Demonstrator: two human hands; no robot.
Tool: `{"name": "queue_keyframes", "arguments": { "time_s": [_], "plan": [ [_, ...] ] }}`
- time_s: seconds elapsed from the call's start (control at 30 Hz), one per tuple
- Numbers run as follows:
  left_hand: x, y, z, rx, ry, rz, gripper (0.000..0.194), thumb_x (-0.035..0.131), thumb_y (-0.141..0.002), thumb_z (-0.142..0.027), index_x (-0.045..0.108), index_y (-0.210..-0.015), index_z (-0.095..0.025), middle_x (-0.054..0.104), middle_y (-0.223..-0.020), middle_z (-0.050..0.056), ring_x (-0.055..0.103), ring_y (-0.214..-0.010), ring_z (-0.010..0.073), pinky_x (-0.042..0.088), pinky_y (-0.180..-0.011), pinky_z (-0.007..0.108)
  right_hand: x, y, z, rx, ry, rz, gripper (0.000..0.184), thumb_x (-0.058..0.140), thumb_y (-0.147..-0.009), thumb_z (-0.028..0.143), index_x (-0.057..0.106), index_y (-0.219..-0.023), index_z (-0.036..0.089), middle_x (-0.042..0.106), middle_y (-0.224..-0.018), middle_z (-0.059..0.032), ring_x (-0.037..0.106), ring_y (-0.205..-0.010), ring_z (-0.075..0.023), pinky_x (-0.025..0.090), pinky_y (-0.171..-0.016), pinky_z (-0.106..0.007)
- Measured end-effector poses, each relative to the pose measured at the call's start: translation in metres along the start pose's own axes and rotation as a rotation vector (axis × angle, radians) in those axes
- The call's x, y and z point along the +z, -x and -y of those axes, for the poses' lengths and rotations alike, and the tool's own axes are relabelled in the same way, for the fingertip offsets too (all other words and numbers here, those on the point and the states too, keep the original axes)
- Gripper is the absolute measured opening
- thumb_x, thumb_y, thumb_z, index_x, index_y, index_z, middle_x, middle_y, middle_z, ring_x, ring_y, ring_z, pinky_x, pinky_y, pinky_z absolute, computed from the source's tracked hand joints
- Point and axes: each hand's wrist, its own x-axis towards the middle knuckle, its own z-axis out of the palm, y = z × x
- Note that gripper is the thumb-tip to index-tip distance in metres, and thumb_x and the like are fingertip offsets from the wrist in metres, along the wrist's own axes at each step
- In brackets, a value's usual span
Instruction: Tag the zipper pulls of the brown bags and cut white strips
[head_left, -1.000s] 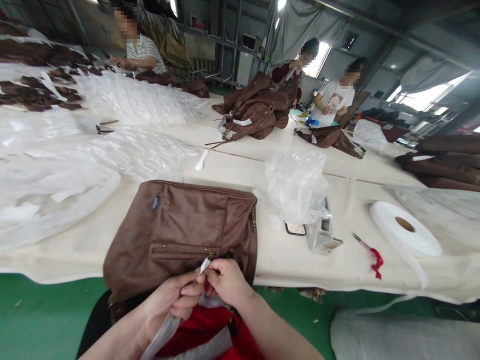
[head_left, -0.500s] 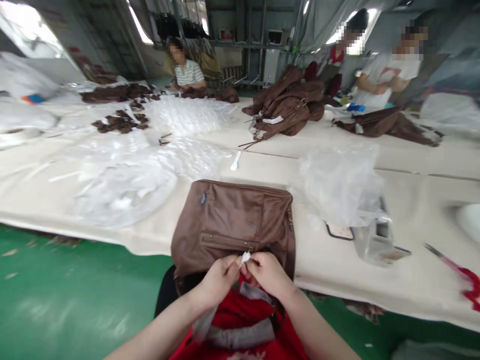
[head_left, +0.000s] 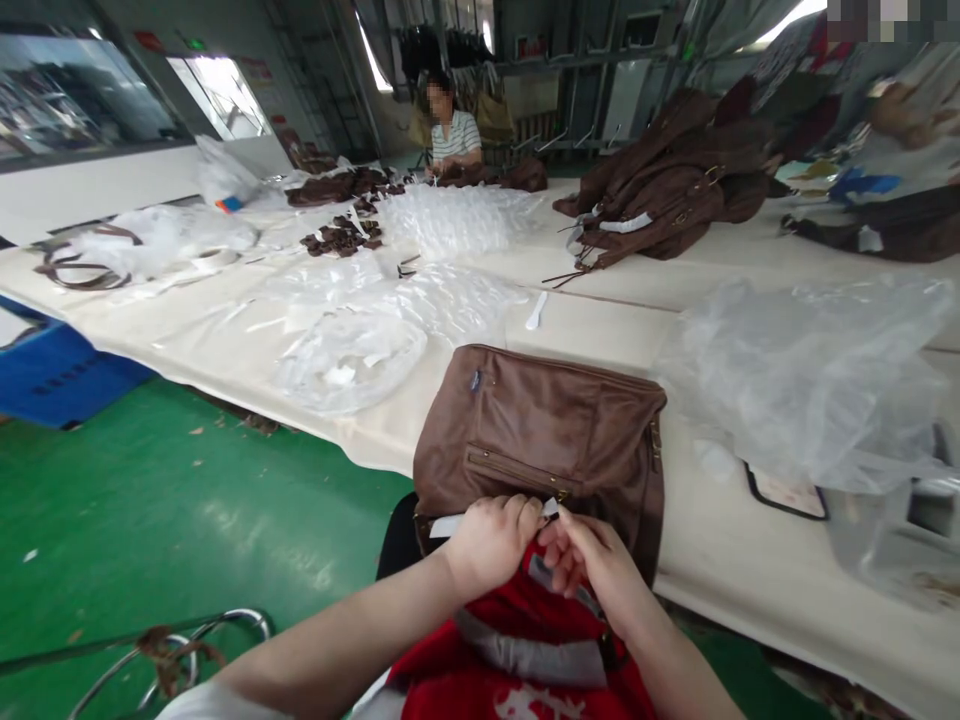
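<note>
A brown leather bag (head_left: 547, 425) lies over the near edge of the cream table (head_left: 720, 570), hanging toward my lap. My left hand (head_left: 491, 540) is closed around a white strip (head_left: 447, 525) at the bag's front zipper pocket. My right hand (head_left: 589, 560) pinches the strip's other end beside the zipper pull. Both hands touch the bag's lower front, close together.
A crumpled clear plastic bag (head_left: 810, 375) lies right of the brown bag, over a phone (head_left: 787, 495). Clear plastic sheets (head_left: 352, 345) cover the table's left. A pile of brown bags (head_left: 667, 195) sits at the back. A person in a striped shirt (head_left: 456, 135) works far off. A blue crate (head_left: 52, 375) stands on the green floor.
The camera has swung left, so the bag and table shifted right in view. My hands have moved down against the bag, and the white strip now lies across under my left hand.
</note>
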Motion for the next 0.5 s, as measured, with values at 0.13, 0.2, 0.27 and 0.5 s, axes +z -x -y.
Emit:
{"name": "queue_keyframes", "arguments": {
  "time_s": [0.13, 0.2, 0.27, 0.5],
  "plan": [
    [0.0, -0.001, 0.0, -0.013, 0.067, 0.012, 0.029, 0.038, -0.095, -0.021, 0.055, -0.116, -0.013, 0.061, -0.101, 0.017, 0.06, -0.092, 0.0298, 0.049, -0.082, 0.046, 0.004, 0.001, 0.003, 0.025, 0.023, -0.028, 0.059, 0.06, -0.068, 0.073, 0.064, -0.069, 0.014, 0.06, -0.052, 0.0001, 0.053, -0.035, -0.0095, 0.036, -0.033, -0.018],
    [-0.001, -0.002, 0.0, -0.021, 0.046, 0.04, 0.03, 0.037, -0.095, -0.021, 0.054, -0.118, -0.012, 0.061, -0.102, 0.018, 0.059, -0.092, 0.0308, 0.049, -0.08, 0.047, 0.005, 0.0, 0.001, 0.033, -0.001, -0.031, 0.056, 0.065, -0.065, 0.07, 0.063, -0.069, 0.015, 0.057, -0.05, 0.0024, 0.051, -0.034, -0.0083, 0.033, -0.032, -0.017],
    [-0.003, -0.003, 0.0, -0.016, 0.017, 0.065, 0.033, 0.037, -0.094, -0.02, 0.053, -0.121, -0.012, 0.061, -0.104, 0.018, 0.059, -0.093, 0.0319, 0.049, -0.08, 0.047, 0.006, -0.002, -0.002, 0.023, -0.053, -0.025, 0.051, 0.069, -0.065, 0.065, 0.062, -0.069, 0.015, 0.056, -0.049, 0.0041, 0.048, -0.034, -0.0071, 0.031, -0.033, -0.017],
    [0.015, 0.004, 0.006, -0.06, 0.412, -0.232, 0.017, 0.051, -0.086, -0.016, 0.064, -0.095, -0.022, 0.065, -0.082, 0.008, 0.061, -0.075, 0.0239, 0.047, -0.077, 0.033, 0.013, -0.003, -0.01, -0.084, -0.153, -0.062, 0.05, 0.068, -0.066, 0.064, 0.061, -0.064, 0.015, 0.05, -0.044, 0.0063, 0.038, -0.031, -0.0037, 0.026, -0.035, -0.018]
  ]
}}
